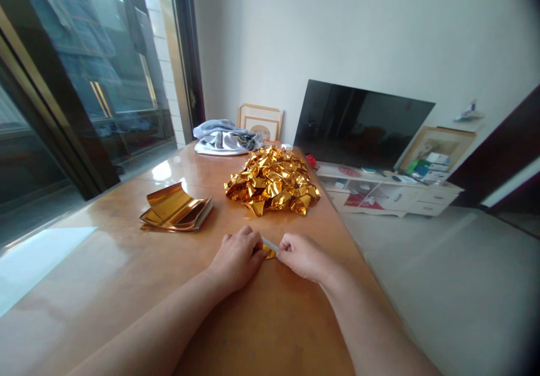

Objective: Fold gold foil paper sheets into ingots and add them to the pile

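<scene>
Between my two hands, low over the wooden table, is a small piece of gold foil paper with a pale strip along its upper edge. My left hand has its fingers closed on the left end of the paper. Pinched in my right hand is the right end. Just beyond my hands rises a heap of folded gold foil pieces. To the left lies a stack of gold foil sheets, its top sheets curling upward. My fingers hide much of the held paper.
Folded clothes lie at the table's far end, near framed pictures. A pale sheet is on the left. Beyond the table's right edge, a television stands on a white cabinet.
</scene>
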A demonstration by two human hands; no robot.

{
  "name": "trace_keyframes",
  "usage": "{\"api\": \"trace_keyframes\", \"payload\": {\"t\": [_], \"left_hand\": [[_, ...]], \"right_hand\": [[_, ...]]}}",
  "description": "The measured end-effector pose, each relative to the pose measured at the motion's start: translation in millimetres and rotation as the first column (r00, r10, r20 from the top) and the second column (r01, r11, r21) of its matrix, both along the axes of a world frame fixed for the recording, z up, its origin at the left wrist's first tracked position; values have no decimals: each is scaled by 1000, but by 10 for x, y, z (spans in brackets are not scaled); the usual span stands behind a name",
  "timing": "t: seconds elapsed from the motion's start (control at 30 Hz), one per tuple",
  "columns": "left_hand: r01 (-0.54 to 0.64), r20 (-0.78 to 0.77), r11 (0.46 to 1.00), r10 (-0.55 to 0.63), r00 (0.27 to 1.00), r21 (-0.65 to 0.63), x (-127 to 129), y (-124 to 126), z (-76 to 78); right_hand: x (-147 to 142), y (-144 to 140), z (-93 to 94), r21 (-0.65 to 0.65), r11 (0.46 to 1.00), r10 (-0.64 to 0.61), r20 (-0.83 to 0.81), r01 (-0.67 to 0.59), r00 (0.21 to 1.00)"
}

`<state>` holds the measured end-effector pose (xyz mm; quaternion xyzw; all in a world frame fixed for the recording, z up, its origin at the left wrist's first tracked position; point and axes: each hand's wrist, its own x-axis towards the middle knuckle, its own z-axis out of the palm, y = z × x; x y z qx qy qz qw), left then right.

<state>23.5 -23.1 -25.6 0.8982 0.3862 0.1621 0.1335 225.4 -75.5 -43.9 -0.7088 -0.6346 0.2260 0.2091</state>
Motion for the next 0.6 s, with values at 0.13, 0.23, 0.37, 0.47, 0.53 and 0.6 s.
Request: {"api": "trace_keyframes", "payload": {"t": [0.13, 0.23, 0.37, 0.47, 0.53, 0.6], "left_hand": [[8, -11, 1000, -8, 1000, 0, -7, 0, 10], [10, -6, 1000, -10, 1000, 4, -9, -3, 5], [3, 20, 1000, -3, 1000, -12, -13, -17, -7], [21, 38, 999, -20, 999, -45, -16, -26, -4], [36, 48, 997, -33, 998, -66, -17, -26, 0], [42, 53, 996, -37, 998, -82, -15, -21, 4]], "right_hand": [[-2, -3, -2, 7, 1000, 3, 25, -3, 1000], [-13, -8, 16, 7, 1000, -2, 23, 2, 1000], [-26, -17, 49, 0, 1000, -12, 20, 12, 1000], [-26, -21, 52, 0, 1000, -19, 28, 19, 999], [-24, -20, 46, 8, 1000, -8, 40, 8, 999], [-23, -18, 43, 19, 1000, 2, 51, -3, 999]]}}
